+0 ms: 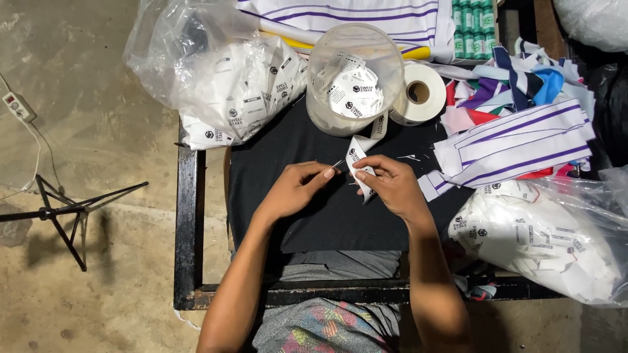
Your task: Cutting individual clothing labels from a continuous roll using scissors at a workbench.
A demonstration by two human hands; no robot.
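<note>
My left hand (302, 185) pinches a small thin metal tool (337, 164), perhaps a thread snipper, over the black cloth (288, 144) on the work table. My right hand (387, 181) grips a strip of white printed fabric labels (358, 154) that runs up toward a clear round plastic tub (354, 78) holding more labels. The tool's tip is close to the strip, just left of my right thumb. Both hands nearly touch each other.
A clear bag of white labels (235, 85) lies at the back left, another bag of labels (543, 245) at the right. A white tape roll (418, 93), purple-striped white fabric pieces (517, 144), the black metal table frame (186, 222) and a tripod (65, 209) on the floor.
</note>
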